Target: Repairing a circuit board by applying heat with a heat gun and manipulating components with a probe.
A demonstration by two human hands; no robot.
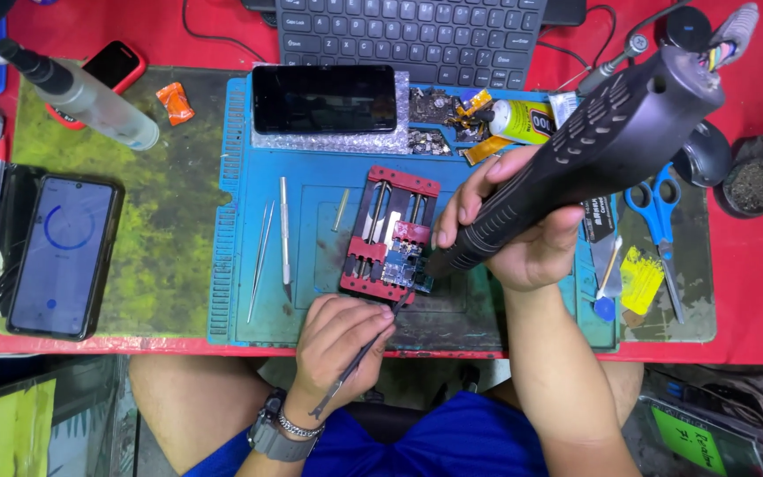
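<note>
Here a small circuit board [399, 261] is being heated while clamped in a red holder [388, 234], which rests on the blue mat [311, 300] at the middle of the worktop [752, 265]. A black hot-air handpiece [576, 155] is gripped in the right hand [514, 234], fingers closed round its barrel, and its nozzle is aimed down at the board's right side. Thin tweezers [364, 353] are pinched in the left hand [342, 340], closed like a pen grip, with the tip laid against the board's lower edge. The step in hand is judged to be reworking a part under hot air. Steady aim and a light, exact touch with the tweezers are called for next, so that neighbouring parts are left undisturbed.
</note>
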